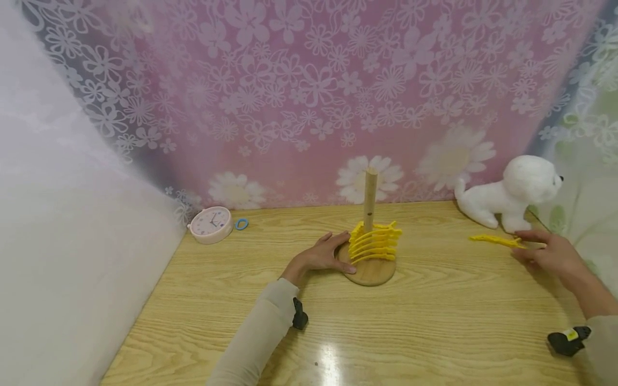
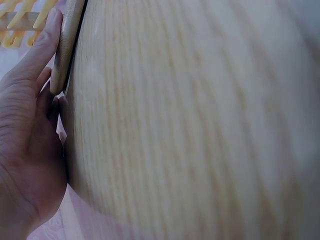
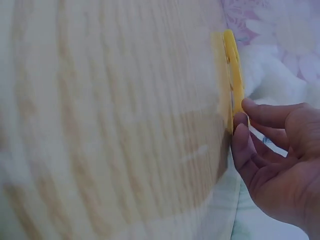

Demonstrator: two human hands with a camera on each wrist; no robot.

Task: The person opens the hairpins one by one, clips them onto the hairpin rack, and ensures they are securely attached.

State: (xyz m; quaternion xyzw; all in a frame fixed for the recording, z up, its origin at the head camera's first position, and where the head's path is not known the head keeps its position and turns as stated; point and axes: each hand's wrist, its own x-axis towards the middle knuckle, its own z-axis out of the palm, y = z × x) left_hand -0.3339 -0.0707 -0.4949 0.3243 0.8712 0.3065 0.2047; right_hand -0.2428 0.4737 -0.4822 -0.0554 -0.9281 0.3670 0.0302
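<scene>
A wooden stand with a round base (image 1: 370, 274) and an upright peg (image 1: 369, 198) stands on the table. Several long yellow plastic clips (image 1: 374, 245) sit one above another across the lower peg. My left hand (image 1: 322, 254) holds the left edge of the base, thumb at the front and fingers farther back. In the left wrist view, my thumb (image 2: 46, 45) lies along the base rim (image 2: 65, 60). Over at the right, my right hand (image 1: 550, 254) pinches one end of another yellow clip (image 3: 235, 75), which lies low along the tabletop.
A white plush dog (image 1: 512, 193) sits just behind the right hand. At the back left are a round pink clock (image 1: 211, 225) and a small blue ring (image 1: 241, 224). A flowered curtain (image 1: 299, 107) hangs along the table's back edge, and a white wall (image 1: 72, 214) rises at left.
</scene>
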